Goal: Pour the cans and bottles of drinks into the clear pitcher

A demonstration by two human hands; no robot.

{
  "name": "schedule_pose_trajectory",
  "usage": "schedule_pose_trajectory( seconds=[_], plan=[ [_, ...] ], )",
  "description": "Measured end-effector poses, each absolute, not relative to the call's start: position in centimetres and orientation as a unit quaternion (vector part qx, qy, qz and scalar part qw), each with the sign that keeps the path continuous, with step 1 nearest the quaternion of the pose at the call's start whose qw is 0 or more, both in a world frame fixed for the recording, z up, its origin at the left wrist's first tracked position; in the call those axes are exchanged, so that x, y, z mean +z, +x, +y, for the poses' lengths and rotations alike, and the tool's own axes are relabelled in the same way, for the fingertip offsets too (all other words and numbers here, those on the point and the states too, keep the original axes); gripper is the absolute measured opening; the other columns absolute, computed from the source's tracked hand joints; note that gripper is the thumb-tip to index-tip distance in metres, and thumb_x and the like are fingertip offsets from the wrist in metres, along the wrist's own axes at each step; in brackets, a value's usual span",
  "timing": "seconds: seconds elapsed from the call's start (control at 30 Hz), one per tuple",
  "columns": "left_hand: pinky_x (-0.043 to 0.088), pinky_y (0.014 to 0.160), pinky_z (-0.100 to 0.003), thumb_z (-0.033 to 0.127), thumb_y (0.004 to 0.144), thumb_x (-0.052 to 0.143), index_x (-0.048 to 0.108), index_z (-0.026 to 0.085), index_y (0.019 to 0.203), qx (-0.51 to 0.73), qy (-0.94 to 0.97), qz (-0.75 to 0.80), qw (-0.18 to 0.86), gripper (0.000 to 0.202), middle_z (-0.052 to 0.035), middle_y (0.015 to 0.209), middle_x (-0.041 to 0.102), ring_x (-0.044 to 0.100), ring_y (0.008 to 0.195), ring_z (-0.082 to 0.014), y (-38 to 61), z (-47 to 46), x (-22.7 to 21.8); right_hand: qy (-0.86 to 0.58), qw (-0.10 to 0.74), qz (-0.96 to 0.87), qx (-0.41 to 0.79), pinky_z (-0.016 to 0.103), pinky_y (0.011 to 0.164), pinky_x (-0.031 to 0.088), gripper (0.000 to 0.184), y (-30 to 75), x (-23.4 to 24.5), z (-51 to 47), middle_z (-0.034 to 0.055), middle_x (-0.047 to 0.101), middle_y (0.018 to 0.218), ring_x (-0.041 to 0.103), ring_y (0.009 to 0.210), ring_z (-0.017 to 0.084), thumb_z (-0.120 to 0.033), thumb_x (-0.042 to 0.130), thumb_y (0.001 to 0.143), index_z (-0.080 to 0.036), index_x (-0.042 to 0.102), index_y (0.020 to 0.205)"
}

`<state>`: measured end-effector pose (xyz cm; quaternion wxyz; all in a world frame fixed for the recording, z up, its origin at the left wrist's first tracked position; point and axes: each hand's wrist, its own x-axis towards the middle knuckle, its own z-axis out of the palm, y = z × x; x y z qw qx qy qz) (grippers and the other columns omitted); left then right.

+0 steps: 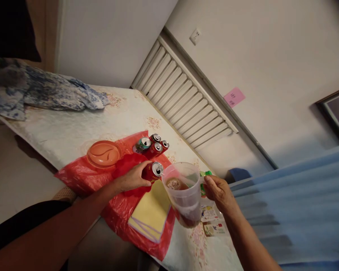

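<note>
Two hands are working together: the left hand (pixel 132 179) is gripping a red can (pixel 151 172), tilting its open mouth at the rim of the clear jug (pixel 186 197), and the right hand (pixel 219 192) is clasping the jug handle, holding it over the table (pixel 73 128). I think tilting slowly and keeping the jug steady is preventing spills on the red bag (pixel 81 176)

Pink paper sticky note (pixel 234 97) on wall, handwriting unreadable, red metal drink can (pixel 155 170) and small printed cards (pixel 211 220), lettering illegible.
</note>
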<state>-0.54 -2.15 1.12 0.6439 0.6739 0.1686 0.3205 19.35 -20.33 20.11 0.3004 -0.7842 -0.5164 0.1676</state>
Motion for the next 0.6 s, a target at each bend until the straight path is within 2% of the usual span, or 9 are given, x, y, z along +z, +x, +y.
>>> schedule_pose_trajectory(
  seconds=[0.13,0.27,0.43,0.6],
  plan=[
    [0.043,0.105,-0.042,0.018,0.060,0.071,0.049,0.021,0.128,0.322,0.685,0.158,0.635,0.071,-0.0094,0.132,0.061,0.056,0.124,-0.0295,-0.31,-2.07,0.71,-0.794,0.307,-0.490,0.187,0.021,0.042,0.024,0.060,19.26,20.34,-20.11,-0.0063,0.033,0.050,0.027,0.045,0.008,-0.076,0.054,0.079,-0.022,0.039,0.058],
    [0.043,0.105,-0.041,0.019,0.060,0.070,0.050,0.021,0.127,0.324,0.688,0.159,0.630,0.070,-0.0091,0.131,0.062,0.056,0.124,-0.0292,-0.20,-2.07,0.52,-0.791,0.298,-0.499,0.190,0.021,0.042,0.020,0.057,19.36,20.52,-20.02,-0.0062,0.033,0.052,0.026,0.045,0.008,-0.073,0.053,0.082,-0.022,0.041,0.060],
    [0.047,0.101,-0.037,0.017,0.060,0.070,0.052,0.022,0.126,0.327,0.687,0.158,0.630,0.069,-0.0081,0.129,0.063,0.059,0.119,-0.0269,-0.04,-2.04,0.30,-0.783,0.284,-0.524,0.178,0.021,0.041,0.020,0.055,19.50,20.76,-19.78,-0.0060,0.031,0.053,0.026,0.046,0.008,-0.071,0.051,0.084,-0.022,0.041,0.060],
    [0.045,0.103,-0.038,0.017,0.060,0.071,0.053,0.024,0.126,0.328,0.691,0.173,0.621,0.068,-0.0077,0.130,0.063,0.059,0.120,-0.0277,-0.13,-2.14,0.54,-0.783,0.270,-0.535,0.166,0.021,0.041,0.022,0.054,19.62,20.75,-19.55,-0.0058,0.032,0.052,0.027,0.046,0.008,-0.068,0.051,0.086,-0.022,0.042,0.060]
  ],
)
